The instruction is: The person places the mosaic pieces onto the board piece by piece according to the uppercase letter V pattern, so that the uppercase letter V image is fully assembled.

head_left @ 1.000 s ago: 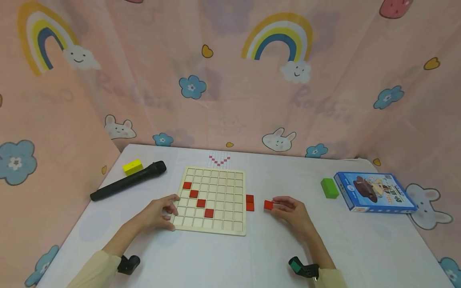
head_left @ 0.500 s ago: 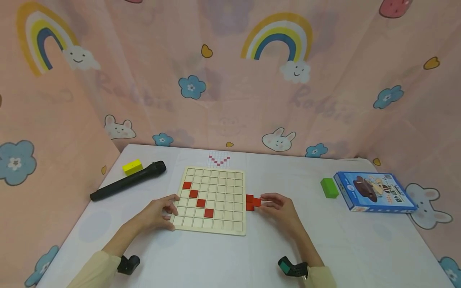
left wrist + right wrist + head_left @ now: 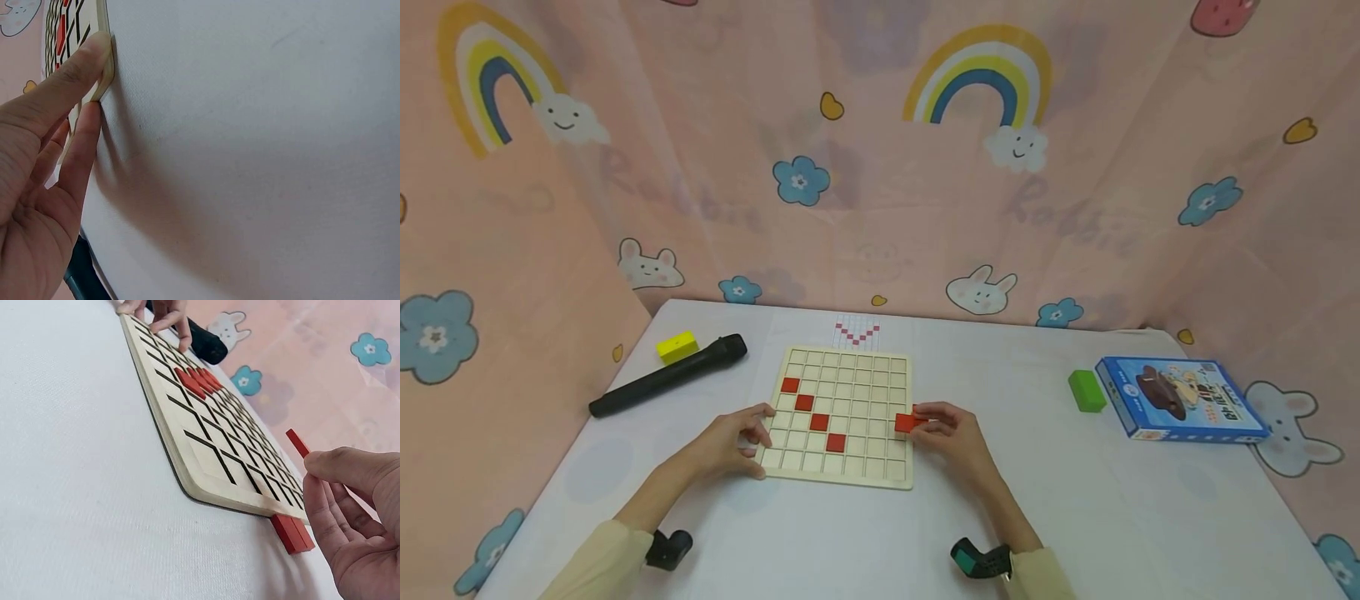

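A cream wooden grid board [image 3: 857,389] lies on the table, with several red square tiles [image 3: 820,422] set in a diagonal from upper left downward. My left hand [image 3: 735,444] holds the board's left edge, thumb at the near corner and fingers along the side, as the left wrist view shows. My right hand [image 3: 953,437] pinches a red tile [image 3: 297,443] between thumb and fingertips, raised above the board's right edge. Below it, in the right wrist view, loose red tiles [image 3: 291,534] lie against the board; the hand mostly hides them in the head view.
Behind the board lies a pattern sheet [image 3: 857,333] with a red V of squares. A black microphone [image 3: 670,377] and a yellow block [image 3: 677,347] are at the left. On the right are a green block [image 3: 1086,391] and a blue box [image 3: 1180,400].
My right hand has moved left with the red tile, from the table right of the board, past the loose tiles, to over the board's right edge. The left hand stays in place.
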{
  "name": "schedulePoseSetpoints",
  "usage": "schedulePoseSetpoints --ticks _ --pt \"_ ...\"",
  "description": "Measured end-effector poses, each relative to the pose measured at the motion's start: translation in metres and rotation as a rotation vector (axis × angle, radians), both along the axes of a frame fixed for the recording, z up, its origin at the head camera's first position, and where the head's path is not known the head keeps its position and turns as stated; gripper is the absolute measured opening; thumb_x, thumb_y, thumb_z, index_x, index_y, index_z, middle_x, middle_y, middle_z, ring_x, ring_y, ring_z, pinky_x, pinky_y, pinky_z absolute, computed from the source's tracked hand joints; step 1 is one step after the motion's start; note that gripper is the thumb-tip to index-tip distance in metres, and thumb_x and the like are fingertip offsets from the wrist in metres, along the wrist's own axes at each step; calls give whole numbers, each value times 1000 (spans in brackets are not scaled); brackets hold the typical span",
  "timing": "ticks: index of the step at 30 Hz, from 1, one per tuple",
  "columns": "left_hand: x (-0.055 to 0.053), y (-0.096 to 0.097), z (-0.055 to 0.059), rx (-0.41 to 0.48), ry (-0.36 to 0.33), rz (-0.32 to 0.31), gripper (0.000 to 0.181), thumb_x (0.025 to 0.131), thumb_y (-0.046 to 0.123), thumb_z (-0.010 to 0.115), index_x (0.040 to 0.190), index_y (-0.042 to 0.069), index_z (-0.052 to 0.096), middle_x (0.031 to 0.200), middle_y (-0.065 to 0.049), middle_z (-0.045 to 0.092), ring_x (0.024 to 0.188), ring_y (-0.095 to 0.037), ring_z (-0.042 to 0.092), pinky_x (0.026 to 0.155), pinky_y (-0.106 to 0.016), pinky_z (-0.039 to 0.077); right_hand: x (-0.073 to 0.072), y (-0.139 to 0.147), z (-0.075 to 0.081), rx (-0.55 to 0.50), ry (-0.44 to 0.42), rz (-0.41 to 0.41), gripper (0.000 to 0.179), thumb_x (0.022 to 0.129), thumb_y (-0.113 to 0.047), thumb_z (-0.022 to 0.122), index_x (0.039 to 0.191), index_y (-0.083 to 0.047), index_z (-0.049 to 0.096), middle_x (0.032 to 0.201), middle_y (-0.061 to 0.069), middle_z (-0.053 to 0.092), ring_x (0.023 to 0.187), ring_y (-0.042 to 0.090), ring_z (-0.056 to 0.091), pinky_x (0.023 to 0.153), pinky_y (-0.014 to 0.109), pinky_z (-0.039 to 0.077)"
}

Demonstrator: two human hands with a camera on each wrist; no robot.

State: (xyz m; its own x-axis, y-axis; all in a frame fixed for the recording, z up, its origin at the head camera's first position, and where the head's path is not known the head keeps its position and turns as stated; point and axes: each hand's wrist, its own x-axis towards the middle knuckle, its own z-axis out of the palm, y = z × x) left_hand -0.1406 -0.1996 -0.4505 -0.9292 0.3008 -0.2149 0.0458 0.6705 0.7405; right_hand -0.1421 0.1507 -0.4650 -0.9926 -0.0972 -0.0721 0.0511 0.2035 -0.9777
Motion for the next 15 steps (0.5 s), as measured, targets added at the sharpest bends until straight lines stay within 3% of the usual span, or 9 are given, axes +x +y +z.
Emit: schedulePoseSetpoints --ticks 9,15 --pt "0 -2 0 1 9 -16 32 62 0 87 84 8 65 142 -15 45 108 -24 53 75 -20 53 -4 -26 -1 128 99 9 31 76 6 75 106 1 68 102 12 68 78 18 66 71 19 53" --pt "1 -2 0 5 6 -12 32 62 1 87 83 8 65 143 -15 44 109 -25 52 75 -21 53 -4 -39 2 189 118 27 29 76 8 74 104 2 68 99 11 68 75 17 64 66 21 53"
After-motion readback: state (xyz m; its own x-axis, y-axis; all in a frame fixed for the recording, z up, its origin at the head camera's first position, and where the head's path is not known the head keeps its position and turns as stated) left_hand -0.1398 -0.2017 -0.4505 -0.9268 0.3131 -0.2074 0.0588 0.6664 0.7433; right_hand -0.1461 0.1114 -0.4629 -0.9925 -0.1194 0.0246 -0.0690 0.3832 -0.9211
